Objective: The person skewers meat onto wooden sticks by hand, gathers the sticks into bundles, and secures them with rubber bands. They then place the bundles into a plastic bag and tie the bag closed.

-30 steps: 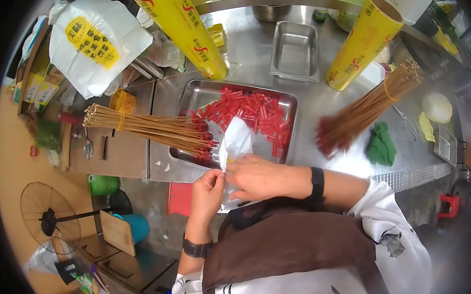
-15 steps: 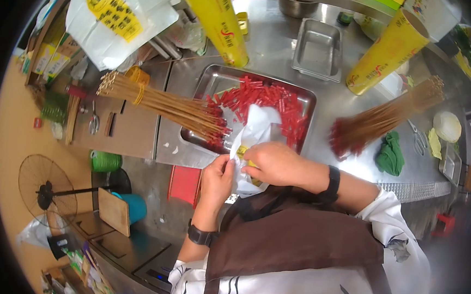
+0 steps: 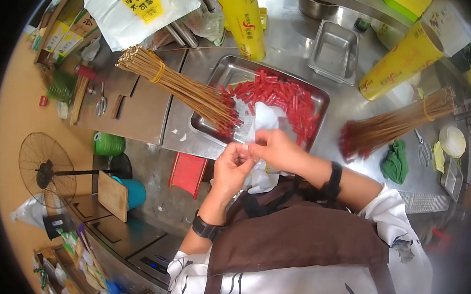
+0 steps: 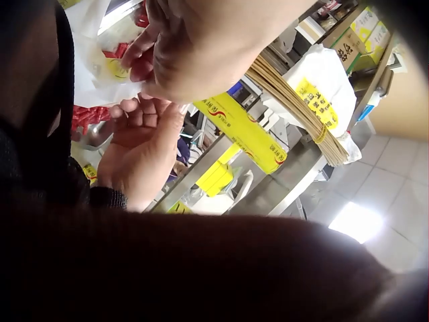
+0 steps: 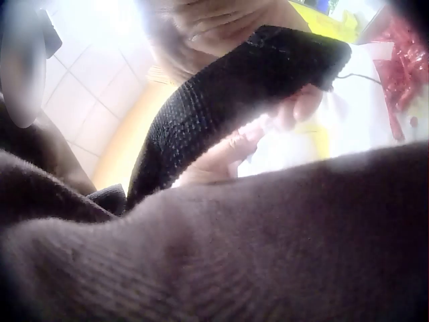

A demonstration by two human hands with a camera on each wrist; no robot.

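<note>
A crumpled white plastic bag (image 3: 267,117) with some yellow print hangs at the front edge of a steel tray (image 3: 325,107). My left hand (image 3: 233,170) pinches the bag's edge between thumb and fingers. Close against it, my right hand (image 3: 280,151) has its fingertips on the same edge, thumb and forefinger together. Red short pieces (image 3: 288,99) heap in the tray behind the bag. Beside them, a bundle of bamboo skewers (image 3: 182,91) lies across the tray's left rim, its tips loaded with red pieces. In the right wrist view, a strap and dark cloth hide most of the hands.
Another banded skewer bundle (image 3: 398,123) lies to the right, near a green cloth (image 3: 395,162) and scissors (image 3: 424,149). Yellow film rolls (image 3: 244,22) and an empty steel pan (image 3: 335,51) stand behind the tray. A red stool (image 3: 188,174) is below the counter's front edge.
The head view has shifted, so the counter appears farther right and higher. My right hand has drawn its fingertips in to meet the left's at the bag's edge; the bag's yellow print shows less.
</note>
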